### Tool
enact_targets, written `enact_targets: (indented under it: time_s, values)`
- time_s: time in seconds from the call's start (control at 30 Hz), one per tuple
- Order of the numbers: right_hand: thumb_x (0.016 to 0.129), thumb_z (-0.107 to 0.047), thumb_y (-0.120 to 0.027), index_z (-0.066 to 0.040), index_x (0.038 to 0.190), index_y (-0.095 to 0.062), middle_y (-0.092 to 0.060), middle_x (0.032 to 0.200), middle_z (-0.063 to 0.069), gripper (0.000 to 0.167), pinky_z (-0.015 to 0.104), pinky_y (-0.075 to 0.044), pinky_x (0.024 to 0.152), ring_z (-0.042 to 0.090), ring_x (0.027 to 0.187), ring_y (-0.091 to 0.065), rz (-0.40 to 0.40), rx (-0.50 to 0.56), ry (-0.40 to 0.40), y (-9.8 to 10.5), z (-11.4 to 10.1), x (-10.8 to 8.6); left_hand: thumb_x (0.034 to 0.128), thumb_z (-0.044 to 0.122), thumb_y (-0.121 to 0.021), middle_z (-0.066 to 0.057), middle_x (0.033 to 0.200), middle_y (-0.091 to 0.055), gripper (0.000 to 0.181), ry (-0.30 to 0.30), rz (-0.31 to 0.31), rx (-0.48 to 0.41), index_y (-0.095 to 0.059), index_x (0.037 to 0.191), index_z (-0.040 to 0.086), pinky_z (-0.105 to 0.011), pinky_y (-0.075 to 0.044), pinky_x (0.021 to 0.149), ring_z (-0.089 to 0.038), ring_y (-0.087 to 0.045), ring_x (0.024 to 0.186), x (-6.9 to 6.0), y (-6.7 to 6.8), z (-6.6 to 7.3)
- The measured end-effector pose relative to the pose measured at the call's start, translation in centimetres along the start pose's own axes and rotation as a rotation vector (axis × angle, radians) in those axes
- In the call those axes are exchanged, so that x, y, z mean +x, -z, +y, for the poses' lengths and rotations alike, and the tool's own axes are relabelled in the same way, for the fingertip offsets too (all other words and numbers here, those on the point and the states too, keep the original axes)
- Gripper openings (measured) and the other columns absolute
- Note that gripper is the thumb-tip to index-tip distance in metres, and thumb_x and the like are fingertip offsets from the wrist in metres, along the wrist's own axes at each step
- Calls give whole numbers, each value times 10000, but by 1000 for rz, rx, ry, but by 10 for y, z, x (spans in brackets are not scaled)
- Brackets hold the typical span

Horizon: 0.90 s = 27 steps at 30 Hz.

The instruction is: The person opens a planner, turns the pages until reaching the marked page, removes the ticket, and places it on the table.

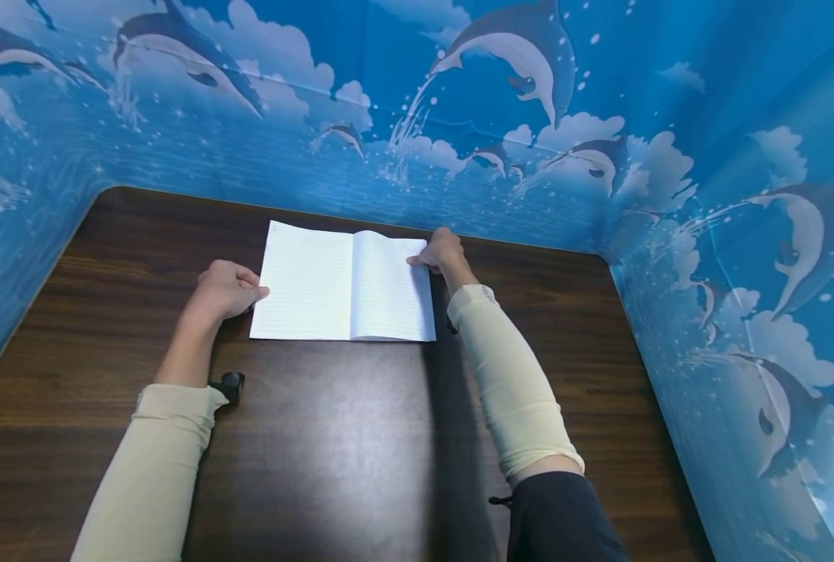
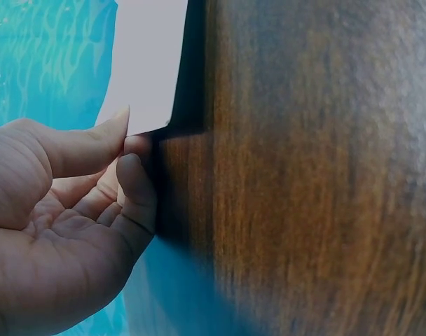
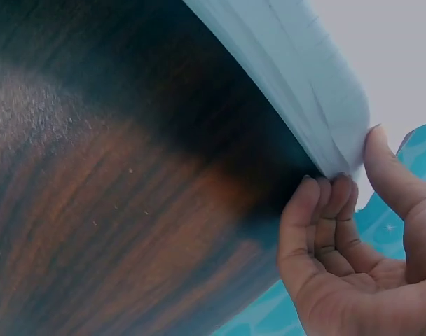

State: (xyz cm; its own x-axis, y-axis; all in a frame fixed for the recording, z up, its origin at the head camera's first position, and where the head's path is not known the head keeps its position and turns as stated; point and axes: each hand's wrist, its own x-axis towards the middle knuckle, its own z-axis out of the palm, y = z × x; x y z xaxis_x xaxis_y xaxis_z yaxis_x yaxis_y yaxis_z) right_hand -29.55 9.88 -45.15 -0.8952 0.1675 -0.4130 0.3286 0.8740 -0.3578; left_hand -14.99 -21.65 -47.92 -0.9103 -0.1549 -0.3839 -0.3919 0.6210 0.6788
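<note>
As head view shows, notebook (image 1: 304,289) lies open near far edge of table (image 1: 361,421), white ruled pages (image 1: 392,289), right one bowed; left hand (image 1: 226,290) and right hand (image 1: 445,253) at outer edges. Left wrist view: thumb and fingertip pinch edge. Right wrist view: thumb atop, fingers beneath, gripping notebook.

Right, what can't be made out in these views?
Cover of the notebook: head view, hidden beneath its open pages.
Mark in the left page's top corner: head view, too small to read.
Near edge of the table: head view, cut off by the bottom edge.
Most of the notebook: left wrist view, cut off by the top edge.
</note>
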Motion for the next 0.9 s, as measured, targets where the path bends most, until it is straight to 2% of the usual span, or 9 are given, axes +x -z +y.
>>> enact_targets:
  time_s: [0.27,0.47,0.57,0.7,0.9]
  values:
    - [919,-284,-876,27,1294,-661,-683,1157,160,534,344,-629,816,212,812,-680,-42,58,-12,1,8,14,1055,188,-678,-170,920,-702,300,1,11,4,-710,1166,-89,-448,-495,777,-352,-581,952,0,-1,1]
    - [957,-282,-831,27,1350,-662,-708,1247,170,528,345,-637,889,246,981,-755,-51,80,-50,3,6,10,1052,183,-682,-184,934,-713,299,7,20,10,-710,1171,-90,-451,-496,783,-346,-595,938,-1,-1,3]
    - [994,-263,-789,18,1346,-683,-718,1253,153,463,331,-635,894,235,1015,-761,-53,77,-68,6,5,9,1055,184,-682,-181,928,-709,297,8,21,7,-709,1168,-90,-456,-491,785,-351,-586,947,-2,-1,3]
    - [1034,-245,-733,0,1280,-749,-753,1138,126,347,316,-640,859,193,912,-743,-55,67,-70,9,5,13,1056,185,-683,-173,924,-704,294,5,23,4,-714,1160,-88,-445,-486,773,-347,-580,949,-1,-1,4]
    - [1038,-257,-727,-6,1184,-791,-746,1009,109,297,324,-641,823,175,798,-692,-86,86,-30,15,11,19,1056,181,-681,-172,929,-699,289,7,26,7,-716,1161,-86,-438,-485,768,-354,-575,971,-1,-2,3]
